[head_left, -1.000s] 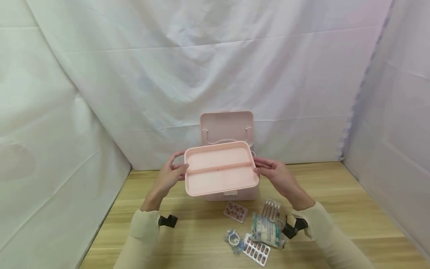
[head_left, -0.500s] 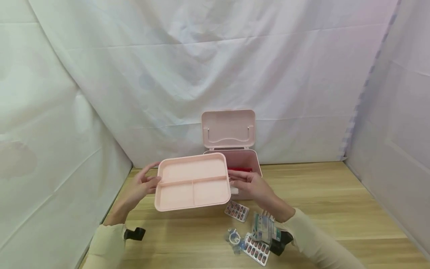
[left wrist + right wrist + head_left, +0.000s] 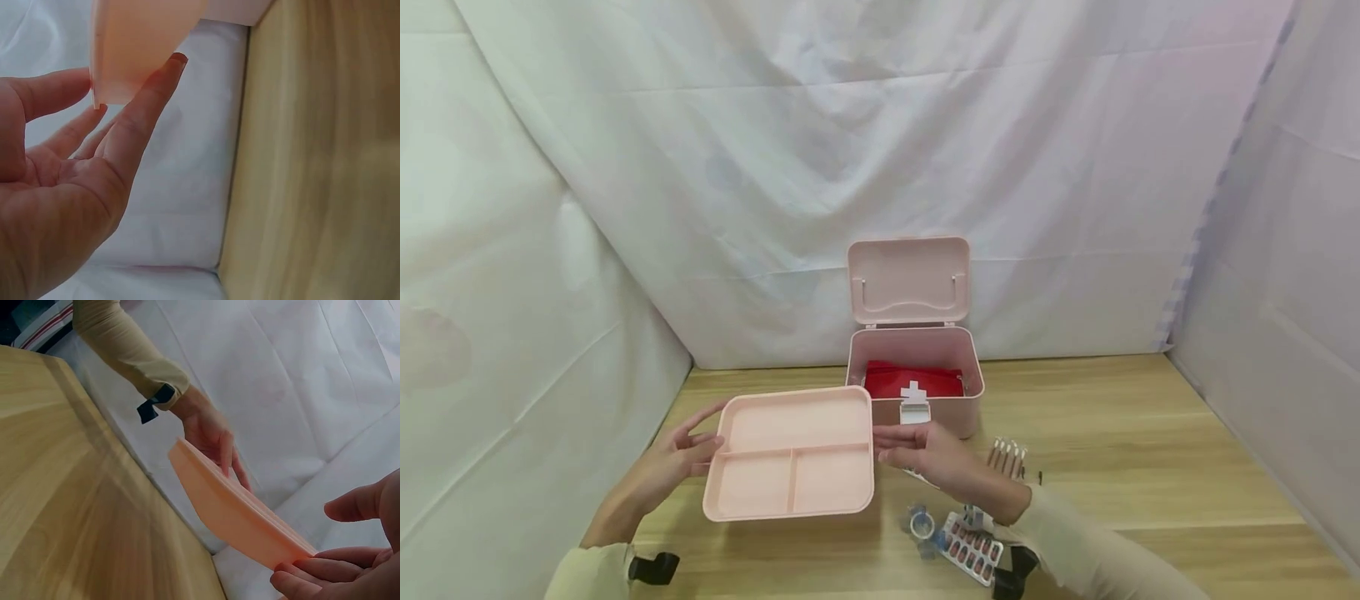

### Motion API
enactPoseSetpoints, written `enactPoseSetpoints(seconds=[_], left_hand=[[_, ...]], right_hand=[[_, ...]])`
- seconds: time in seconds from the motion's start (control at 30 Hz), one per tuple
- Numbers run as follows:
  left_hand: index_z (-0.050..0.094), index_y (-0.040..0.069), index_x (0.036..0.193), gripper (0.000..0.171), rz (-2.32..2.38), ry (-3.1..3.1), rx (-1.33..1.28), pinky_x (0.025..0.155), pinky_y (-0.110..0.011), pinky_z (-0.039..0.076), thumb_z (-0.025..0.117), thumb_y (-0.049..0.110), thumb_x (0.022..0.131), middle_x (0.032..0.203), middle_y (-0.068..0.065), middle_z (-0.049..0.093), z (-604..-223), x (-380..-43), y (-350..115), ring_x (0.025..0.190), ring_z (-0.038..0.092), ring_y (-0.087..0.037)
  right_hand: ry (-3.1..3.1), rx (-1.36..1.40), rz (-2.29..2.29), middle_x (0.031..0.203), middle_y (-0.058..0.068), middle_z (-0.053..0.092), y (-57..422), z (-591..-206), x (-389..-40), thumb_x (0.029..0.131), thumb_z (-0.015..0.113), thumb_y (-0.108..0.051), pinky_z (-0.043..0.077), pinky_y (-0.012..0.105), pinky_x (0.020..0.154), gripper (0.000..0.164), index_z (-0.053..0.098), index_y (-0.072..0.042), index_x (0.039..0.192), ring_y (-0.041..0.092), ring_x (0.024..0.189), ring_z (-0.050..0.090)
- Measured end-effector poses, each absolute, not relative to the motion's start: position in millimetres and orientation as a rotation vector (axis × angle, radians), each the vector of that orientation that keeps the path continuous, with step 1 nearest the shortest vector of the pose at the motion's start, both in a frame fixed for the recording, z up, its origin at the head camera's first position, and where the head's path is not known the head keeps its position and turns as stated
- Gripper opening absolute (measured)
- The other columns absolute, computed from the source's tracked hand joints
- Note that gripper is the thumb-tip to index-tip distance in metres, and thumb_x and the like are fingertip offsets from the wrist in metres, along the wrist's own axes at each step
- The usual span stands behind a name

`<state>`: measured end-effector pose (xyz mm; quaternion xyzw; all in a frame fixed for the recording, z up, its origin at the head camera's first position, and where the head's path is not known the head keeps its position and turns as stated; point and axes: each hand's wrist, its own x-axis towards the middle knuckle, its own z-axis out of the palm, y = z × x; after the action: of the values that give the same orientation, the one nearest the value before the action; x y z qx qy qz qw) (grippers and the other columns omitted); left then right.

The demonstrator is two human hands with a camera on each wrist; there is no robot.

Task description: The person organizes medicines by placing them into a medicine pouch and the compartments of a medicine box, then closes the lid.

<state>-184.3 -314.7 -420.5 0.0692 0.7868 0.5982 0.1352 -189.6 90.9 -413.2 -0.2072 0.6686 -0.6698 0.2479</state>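
A pale pink divided tray (image 3: pixel 797 421) with three compartments is held above the left-centre of the table, tilted. My left hand (image 3: pixel 658 471) grips its left end; in the left wrist view the thumb (image 3: pixel 62 90) presses the rim and the fingers reach underneath. At the other end, my right hand (image 3: pixel 943 462) touches the tray with its fingertips. The right wrist view shows the right thumb (image 3: pixel 353 505) raised clear of the tray. Behind stands a pink box (image 3: pixel 964 414), lid (image 3: pixel 910 279) up, with a red pouch (image 3: pixel 883 380) inside.
On the table (image 3: pixel 1120 467) lie a blister pack of capsules (image 3: pixel 972 550), a small white ring-shaped item with blue wrapping (image 3: pixel 922 525) and several brown-and-white sticks (image 3: pixel 1006 458). Another blister pack and a packet are mostly hidden by the right arm. White cloth walls (image 3: pixel 760 208) enclose the table.
Both hands have carried the tray left and down towards me, away from in front of the box. The box's inside and the red pouch have come into sight. The right thumb no longer overlaps the rim.
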Motion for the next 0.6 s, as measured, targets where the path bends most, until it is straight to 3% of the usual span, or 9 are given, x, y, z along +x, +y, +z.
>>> enactPoseSetpoints(seconds=[0.23, 0.37, 0.6], left_hand=[[0.013, 0.005, 0.158, 0.07, 1.732, 2.2, 0.209, 0.087, -0.043, 0.057, 0.054, 0.016, 0.102, 0.137, -0.036, 0.049, -443.6, -177.8, -319.5, 0.108, 0.067, -0.024], [0.014, 0.005, 0.158, 0.07, 1.724, 2.192, 0.17, 0.088, -0.044, 0.057, 0.055, 0.017, 0.102, 0.139, -0.039, 0.045, -461.1, -177.5, -315.1, 0.112, 0.065, -0.028], [0.018, 0.005, 0.158, 0.069, 1.694, 2.225, 0.128, 0.088, -0.042, 0.057, 0.056, 0.017, 0.101, 0.137, -0.039, 0.047, -484.0, -184.5, -300.4, 0.113, 0.063, -0.03]], right_hand=[[1.733, -0.473, -1.84, 0.135, 0.027, 0.057, 85.5, -441.9, -186.2, 0.097, 0.059, -0.009, 0.047, 0.042, 0.103, 0.046, 0.049, 0.013, 0.137, 0.033, 0.125, 0.057], [1.657, -0.351, -1.877, 0.134, 0.03, 0.056, 85.0, -457.4, -188.0, 0.097, 0.056, -0.006, 0.045, 0.047, 0.104, 0.046, 0.046, 0.018, 0.136, 0.033, 0.121, 0.06], [1.689, -0.251, -1.852, 0.127, 0.028, 0.061, 90.4, -476.4, -193.8, 0.096, 0.057, -0.006, 0.05, 0.046, 0.099, 0.045, 0.049, 0.018, 0.133, 0.033, 0.115, 0.064]])
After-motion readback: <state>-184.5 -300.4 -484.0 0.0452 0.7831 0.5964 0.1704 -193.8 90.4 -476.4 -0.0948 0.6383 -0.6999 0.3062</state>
